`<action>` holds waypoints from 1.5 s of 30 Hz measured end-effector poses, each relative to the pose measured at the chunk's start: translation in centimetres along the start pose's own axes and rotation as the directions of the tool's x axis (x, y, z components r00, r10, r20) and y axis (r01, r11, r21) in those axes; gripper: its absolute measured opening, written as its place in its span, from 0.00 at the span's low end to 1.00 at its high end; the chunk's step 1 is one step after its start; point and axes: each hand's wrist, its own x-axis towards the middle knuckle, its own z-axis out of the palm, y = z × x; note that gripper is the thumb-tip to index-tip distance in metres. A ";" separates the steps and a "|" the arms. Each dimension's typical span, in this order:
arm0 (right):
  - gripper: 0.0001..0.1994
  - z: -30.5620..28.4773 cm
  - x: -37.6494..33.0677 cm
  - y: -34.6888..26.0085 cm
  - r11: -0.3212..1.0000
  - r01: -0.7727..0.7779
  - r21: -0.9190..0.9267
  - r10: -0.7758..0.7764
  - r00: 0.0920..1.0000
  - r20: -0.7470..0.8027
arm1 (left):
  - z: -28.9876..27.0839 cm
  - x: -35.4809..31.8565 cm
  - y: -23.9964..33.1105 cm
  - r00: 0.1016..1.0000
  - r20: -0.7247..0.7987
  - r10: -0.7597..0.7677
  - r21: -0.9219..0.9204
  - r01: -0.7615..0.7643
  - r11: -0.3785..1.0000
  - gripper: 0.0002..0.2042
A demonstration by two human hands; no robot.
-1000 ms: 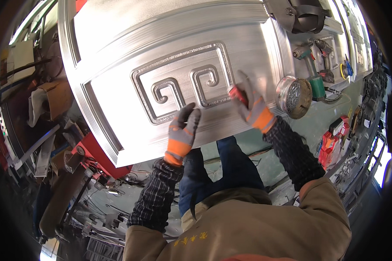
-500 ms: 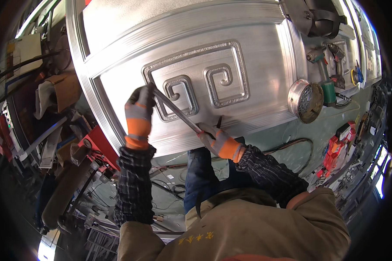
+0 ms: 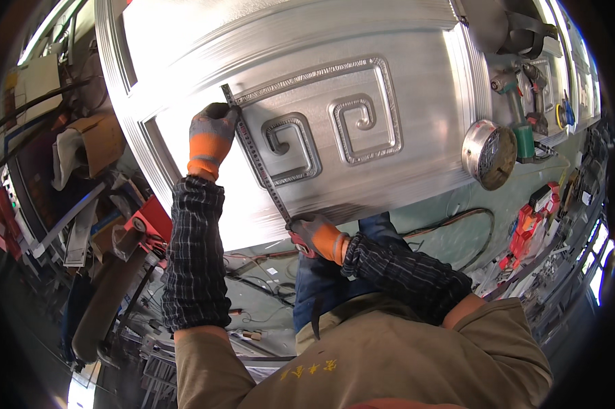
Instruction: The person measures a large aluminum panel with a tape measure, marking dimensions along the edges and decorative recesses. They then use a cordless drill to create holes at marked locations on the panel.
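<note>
Steel ruler (image 3: 258,158) lies diagonally across the embossed metal door panel (image 3: 416,102), left hand (image 3: 211,136) with fingers closed pinning its upper end, right hand (image 3: 312,234) with fingers gripping its lower end at the panel edge, apparently to keep it flat along the spiral relief (image 3: 290,146).
</note>
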 end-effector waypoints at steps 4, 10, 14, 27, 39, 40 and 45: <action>0.13 3.7 1.0 1.3 0.960 0.038 0.278 0.023 0.977 -0.211 | -0.1 1.6 1.5 1.000 -0.027 -0.002 0.035 0.003 0.999 0.12; 0.13 -3.4 1.5 0.6 0.983 -0.037 0.180 0.020 0.995 0.096 | -0.3 2.6 0.3 0.979 -0.014 0.203 0.274 -0.191 0.942 0.11; 0.12 -3.2 1.4 1.0 0.977 -0.036 0.211 0.020 0.997 0.077 | 0.2 2.0 1.0 0.995 -0.039 0.087 0.086 -0.083 0.993 0.12; 0.11 -3.6 1.2 1.3 0.975 -0.023 0.221 0.007 0.997 0.075 | 0.3 1.0 2.9 0.997 -0.063 -0.038 0.104 0.045 0.994 0.18; 0.07 -4.9 0.8 1.3 0.804 0.048 0.593 0.002 0.997 -0.083 | 0.4 0.8 3.3 0.995 -0.093 -0.045 0.135 0.058 0.989 0.18; 0.08 -0.3 1.3 2.2 0.796 0.158 0.585 0.002 0.965 -0.263 | 0.5 0.9 3.7 0.995 -0.092 -0.045 0.135 0.058 0.989 0.19; 0.15 -2.5 1.3 1.9 0.588 -0.041 0.807 -0.029 0.997 0.072 | 0.4 0.8 3.2 0.991 -0.101 -0.083 0.133 0.096 0.986 0.19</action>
